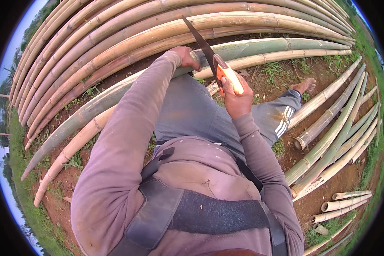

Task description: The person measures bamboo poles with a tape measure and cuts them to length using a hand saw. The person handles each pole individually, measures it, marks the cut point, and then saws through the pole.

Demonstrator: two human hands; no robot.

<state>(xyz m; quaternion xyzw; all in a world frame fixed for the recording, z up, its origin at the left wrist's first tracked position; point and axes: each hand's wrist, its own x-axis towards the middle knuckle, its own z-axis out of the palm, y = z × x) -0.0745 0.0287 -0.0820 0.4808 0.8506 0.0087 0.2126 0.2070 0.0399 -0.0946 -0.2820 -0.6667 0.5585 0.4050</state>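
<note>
I've got R hand (236, 98) closed round the saw's (210, 54) orange handle (231, 79), blade (198, 37) angled up-L over 1 green pole (247, 48); can't tell if teeth touch. L hand (184, 56) lies on that pole, just L of the blade; can't tell if it grips. 1 pale pole (286, 56) runs alongside, near side.
</note>
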